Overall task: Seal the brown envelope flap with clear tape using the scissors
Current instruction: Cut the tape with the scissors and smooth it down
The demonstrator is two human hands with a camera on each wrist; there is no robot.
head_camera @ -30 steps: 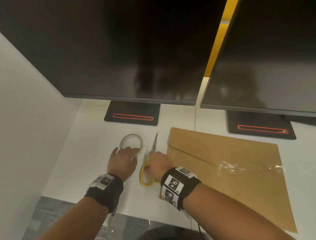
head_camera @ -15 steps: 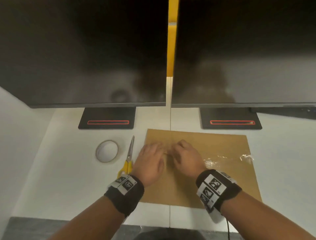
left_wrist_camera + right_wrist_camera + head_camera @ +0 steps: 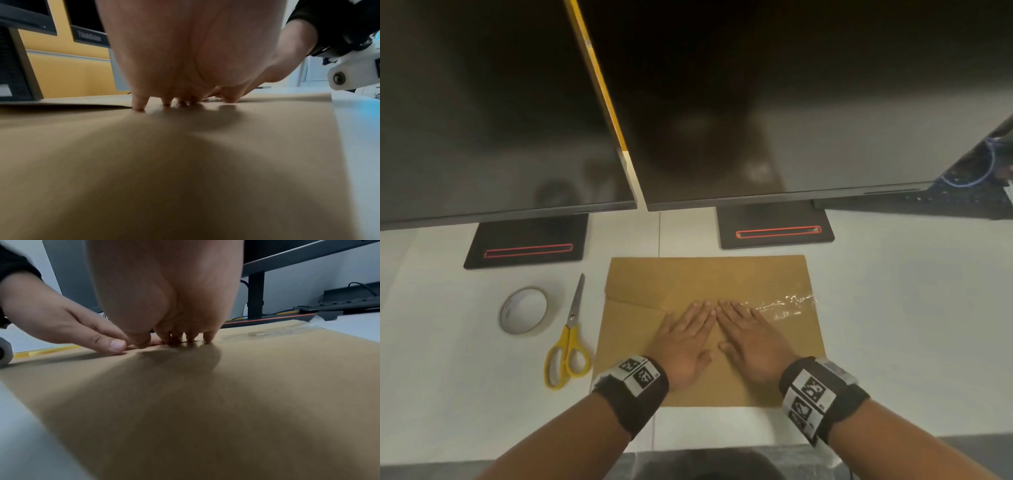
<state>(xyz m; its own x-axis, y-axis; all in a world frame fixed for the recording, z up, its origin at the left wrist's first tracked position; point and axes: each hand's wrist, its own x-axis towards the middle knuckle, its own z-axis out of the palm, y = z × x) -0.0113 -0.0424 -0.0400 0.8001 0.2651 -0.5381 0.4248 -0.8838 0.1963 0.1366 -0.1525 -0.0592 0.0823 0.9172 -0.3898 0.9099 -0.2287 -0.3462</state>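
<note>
A brown envelope lies flat on the white desk, its flap folded down. A wrinkled strip of clear tape runs along the flap edge towards the right. My left hand and right hand lie side by side on the envelope, fingers straight, fingertips pressing at the flap edge. Both wrist views show the fingertips down on the paper. Yellow-handled scissors lie left of the envelope, blades shut. The tape roll sits further left.
Two dark monitors hang over the back of the desk; their black bases stand just behind the envelope. A keyboard and cables sit at the far right. The desk's front edge runs under my forearms.
A second ago my hands were on the tape roll and scissors. Both have let go and moved right onto the envelope, and the fingers have since flattened along the flap edge.
</note>
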